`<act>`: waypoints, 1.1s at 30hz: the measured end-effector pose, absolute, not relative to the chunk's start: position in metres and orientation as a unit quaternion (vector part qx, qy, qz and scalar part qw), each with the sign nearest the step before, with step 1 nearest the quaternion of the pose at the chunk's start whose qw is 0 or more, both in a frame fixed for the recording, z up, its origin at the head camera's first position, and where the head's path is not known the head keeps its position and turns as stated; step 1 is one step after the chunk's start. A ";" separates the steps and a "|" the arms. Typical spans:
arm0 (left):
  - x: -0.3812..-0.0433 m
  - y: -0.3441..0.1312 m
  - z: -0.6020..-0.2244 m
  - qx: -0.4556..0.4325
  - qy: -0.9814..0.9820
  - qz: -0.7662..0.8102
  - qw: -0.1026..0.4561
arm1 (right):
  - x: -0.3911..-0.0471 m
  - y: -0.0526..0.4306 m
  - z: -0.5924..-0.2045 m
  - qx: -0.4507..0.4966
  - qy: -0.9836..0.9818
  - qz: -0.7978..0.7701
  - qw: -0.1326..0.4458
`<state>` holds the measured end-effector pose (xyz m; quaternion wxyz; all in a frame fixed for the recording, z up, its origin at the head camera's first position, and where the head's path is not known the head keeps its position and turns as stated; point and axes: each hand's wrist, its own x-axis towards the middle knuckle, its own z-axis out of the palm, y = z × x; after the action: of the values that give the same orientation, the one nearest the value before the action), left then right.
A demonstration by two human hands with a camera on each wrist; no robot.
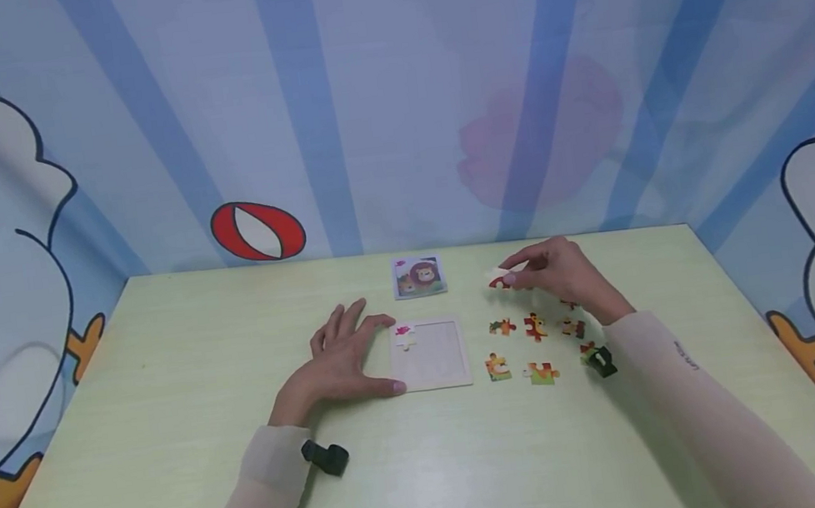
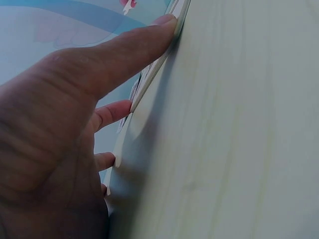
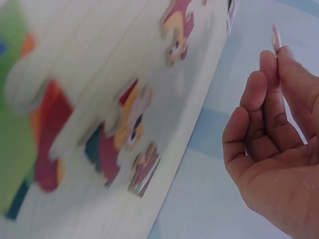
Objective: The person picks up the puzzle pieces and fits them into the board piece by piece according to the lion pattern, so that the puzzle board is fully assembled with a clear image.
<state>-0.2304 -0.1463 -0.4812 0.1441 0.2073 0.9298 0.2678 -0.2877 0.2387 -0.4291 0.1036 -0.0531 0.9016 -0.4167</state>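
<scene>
My left hand [image 1: 340,362] steadies a square white puzzle tray [image 1: 437,355], its thumb at the lower left corner and index finger at the upper left. The left wrist view shows the thumb [image 2: 124,55] against the tray's edge [image 2: 154,72]. One pink-and-white puzzle piece [image 1: 404,337] lies in the tray's upper left corner. My right hand [image 1: 557,275] pinches another puzzle piece [image 1: 499,282], partly red, between thumb and fingertips above the table. In the right wrist view that piece [image 3: 276,39] appears edge-on, so its picture is hidden.
Several loose puzzle pieces [image 1: 535,327] lie right of the tray, some partly under the right hand and sleeve. Behind the tray lies a small square lion picture [image 1: 418,276]. A patterned blue backdrop [image 1: 400,121] rises at the table's [image 1: 185,355] far edge.
</scene>
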 end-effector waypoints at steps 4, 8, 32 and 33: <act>-0.231 -0.146 -0.482 0.210 0.929 0.271 0.142 | -0.288 0.233 -0.431 -0.071 0.903 -0.411 0.101; -0.230 -0.145 -0.479 0.211 0.928 0.273 0.142 | -0.288 0.228 -0.432 -0.086 0.904 -0.406 0.101; -0.228 -0.147 -0.477 0.206 0.931 0.265 0.145 | -0.287 0.182 -0.431 -0.111 0.866 -0.466 0.145; -0.228 -0.147 -0.478 0.206 0.931 0.265 0.145 | -0.287 0.180 -0.431 -0.111 0.864 -0.469 0.145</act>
<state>-0.2285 -0.1466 -0.4775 0.1453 0.2057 0.9307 0.2652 -0.2870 0.1799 -0.4312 0.1451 -0.1114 0.8640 -0.4690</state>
